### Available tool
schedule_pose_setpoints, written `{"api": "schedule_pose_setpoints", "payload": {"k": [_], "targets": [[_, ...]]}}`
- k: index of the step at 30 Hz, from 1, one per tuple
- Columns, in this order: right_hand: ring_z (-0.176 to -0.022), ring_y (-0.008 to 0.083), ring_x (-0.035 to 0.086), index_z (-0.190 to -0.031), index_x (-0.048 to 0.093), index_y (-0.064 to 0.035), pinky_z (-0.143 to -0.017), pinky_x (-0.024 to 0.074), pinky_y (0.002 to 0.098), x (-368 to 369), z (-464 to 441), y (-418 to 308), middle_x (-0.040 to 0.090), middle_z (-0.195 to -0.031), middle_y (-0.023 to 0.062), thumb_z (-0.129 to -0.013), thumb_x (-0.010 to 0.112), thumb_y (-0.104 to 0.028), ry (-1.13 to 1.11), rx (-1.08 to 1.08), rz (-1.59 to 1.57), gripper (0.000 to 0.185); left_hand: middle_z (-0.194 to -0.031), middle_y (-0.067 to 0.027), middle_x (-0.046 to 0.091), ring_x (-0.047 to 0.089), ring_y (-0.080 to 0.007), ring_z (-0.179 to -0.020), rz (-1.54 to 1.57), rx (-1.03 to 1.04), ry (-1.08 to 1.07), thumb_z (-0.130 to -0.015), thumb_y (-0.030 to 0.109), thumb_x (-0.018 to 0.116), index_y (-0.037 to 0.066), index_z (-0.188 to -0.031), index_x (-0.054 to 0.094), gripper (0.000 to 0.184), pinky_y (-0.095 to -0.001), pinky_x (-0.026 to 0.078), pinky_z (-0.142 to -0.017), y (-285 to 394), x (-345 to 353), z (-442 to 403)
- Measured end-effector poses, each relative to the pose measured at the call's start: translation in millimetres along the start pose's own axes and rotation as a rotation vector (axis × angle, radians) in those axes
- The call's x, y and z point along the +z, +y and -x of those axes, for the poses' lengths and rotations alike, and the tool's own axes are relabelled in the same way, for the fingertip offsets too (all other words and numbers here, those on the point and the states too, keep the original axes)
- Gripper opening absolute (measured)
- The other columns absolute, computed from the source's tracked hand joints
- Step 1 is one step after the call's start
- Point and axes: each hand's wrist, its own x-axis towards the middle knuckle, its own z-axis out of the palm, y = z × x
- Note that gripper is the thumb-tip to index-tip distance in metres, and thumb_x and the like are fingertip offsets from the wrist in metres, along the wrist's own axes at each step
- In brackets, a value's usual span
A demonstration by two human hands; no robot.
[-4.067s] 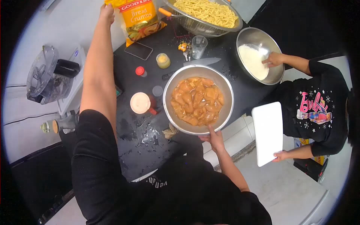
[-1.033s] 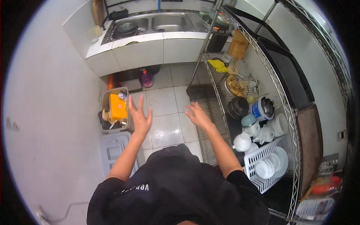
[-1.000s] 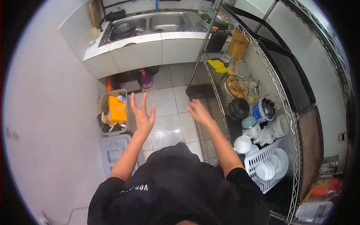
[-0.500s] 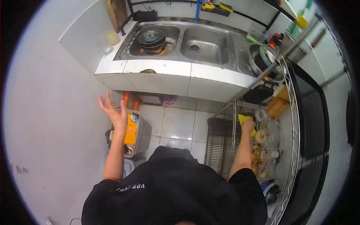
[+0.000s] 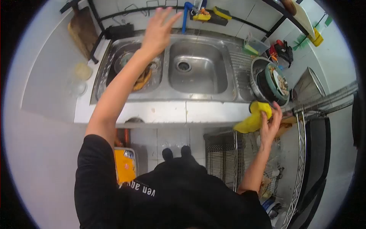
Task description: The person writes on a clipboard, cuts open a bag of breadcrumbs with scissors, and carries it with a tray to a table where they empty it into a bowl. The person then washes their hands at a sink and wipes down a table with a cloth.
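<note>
One camera, worn on the person's head, looks forward and steeply down over the shirt and both hands, with the sink ahead, beyond arm's bend, and floor below.

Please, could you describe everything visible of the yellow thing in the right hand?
The yellow thing looks soft and crumpled, perhaps cloth or plastic, with a dark patch at its upper left. The right hand holds its bunched end; the rest trails leftward, overlapping the counter edge in view. Contact there is unclear.

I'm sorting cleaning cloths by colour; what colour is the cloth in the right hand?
Yellow cloth, clearest in the head view.
</note>
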Motion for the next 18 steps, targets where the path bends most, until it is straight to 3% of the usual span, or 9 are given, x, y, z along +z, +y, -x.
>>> {"api": "schedule_pose_setpoints", "payload": {"k": [3,7,9,11,12,13,14,16,18], "targets": [[-0.107,0.0283,0.054,-0.099,0.055,0.0022,-0.087,0.0443,0.0347,63,-71,-24,0.057,-0.113,0.0161,-0.084,0.067,-0.009,0.114,-0.102,-0.098,0.023,-0.147,-0.0110,0.034,0.030,-0.0334,-0.137,0.094,0.043,-0.102,-0.091,0.009,0.050,0.021,-0.143,0.035,0.055,-0.0492,0.031,-0.107,-12,91,-58],[-0.105,0.0307,0.057,-0.103,0.056,0.0013,-0.089,0.0435,0.0350,159,-149,-35,0.059,-0.113,0.0200,-0.090,0.061,-0.026,-0.052,0.358,-0.422,0.031,-0.144,-0.0102,0.038,0.034,-0.0310,-0.134,-0.020,0.108,-0.262,-0.095,0.020,0.045,0.019,-0.142,0.035,0.047,-0.0480,0.034,-0.104,-25,162,-108],[-0.103,0.0311,0.058,-0.108,0.056,0.0023,-0.091,0.0430,0.0372,243,-175,7,0.060,-0.110,0.0206,-0.091,0.059,-0.032,-0.129,0.526,-0.696,0.038,-0.140,-0.0087,0.042,0.039,-0.0301,-0.129,-0.261,0.320,-0.506,-0.096,0.028,0.043,0.017,-0.139,0.038,0.045,-0.0483,0.038,-0.100,-36,176,-131],[-0.091,0.0214,0.063,-0.107,0.057,0.0033,-0.079,0.0491,0.0303,321,-189,33,0.064,-0.101,0.0115,-0.093,0.058,-0.032,-0.122,0.590,-0.619,0.038,-0.139,-0.0110,0.043,0.043,-0.0324,-0.124,-0.242,0.326,-0.658,-0.095,0.033,0.046,0.014,-0.140,0.038,0.049,-0.0503,0.040,-0.096,-42,187,-146],[-0.091,0.0214,0.063,-0.107,0.057,0.0033,-0.079,0.0491,0.0303,338,-197,35,0.064,-0.101,0.0115,-0.093,0.058,-0.032,-0.147,0.597,-0.629,0.038,-0.111,-0.0132,0.053,0.053,-0.0314,-0.101,-0.123,0.289,-0.592,-0.091,0.035,0.053,0.008,-0.119,0.052,0.039,-0.0455,0.046,-0.083,-43,191,-151],[-0.085,0.0204,0.064,-0.104,0.057,0.0026,-0.073,0.0502,0.0297,352,-204,37,0.065,-0.095,0.0113,-0.092,0.059,-0.030,-0.394,0.635,-0.751,0.035,-0.083,-0.0154,0.064,0.064,-0.0305,-0.078,-0.006,0.250,-0.520,-0.086,0.038,0.060,0.003,-0.099,0.067,0.037,-0.0407,0.052,-0.071,-43,195,-157],[-0.079,0.0193,0.065,-0.102,0.058,0.0019,-0.068,0.0513,0.0291,368,-210,38,0.065,-0.089,0.0112,-0.091,0.060,-0.027,-0.647,0.670,-0.867,0.031,-0.083,-0.0154,0.064,0.064,-0.0305,-0.078,-0.014,0.231,-0.539,-0.086,0.038,0.060,0.003,-0.099,0.067,0.037,-0.0407,0.052,-0.071,-34,194,-160],[-0.071,0.0174,0.063,-0.099,0.059,0.0007,-0.060,0.0501,0.0279,426,-218,59,0.065,-0.084,0.0101,-0.091,0.061,-0.025,-0.751,0.667,-0.876,0.027,-0.085,-0.0148,0.065,0.064,-0.0326,-0.083,-0.046,0.051,-0.475,-0.084,0.040,0.061,0.003,-0.080,0.068,0.037,-0.0428,0.052,-0.073,-9,191,-166],[-0.055,0.0140,0.057,-0.090,0.060,-0.0015,-0.045,0.0452,0.0256,455,-225,60,0.062,-0.070,0.0062,-0.088,0.064,-0.019,-0.784,0.624,-0.829,0.018,-0.085,-0.0145,0.065,0.064,-0.0326,-0.083,-0.081,0.028,-0.389,-0.084,0.041,0.060,0.005,-0.081,0.069,0.037,-0.0419,0.052,-0.073,-3,214,-167]]}}
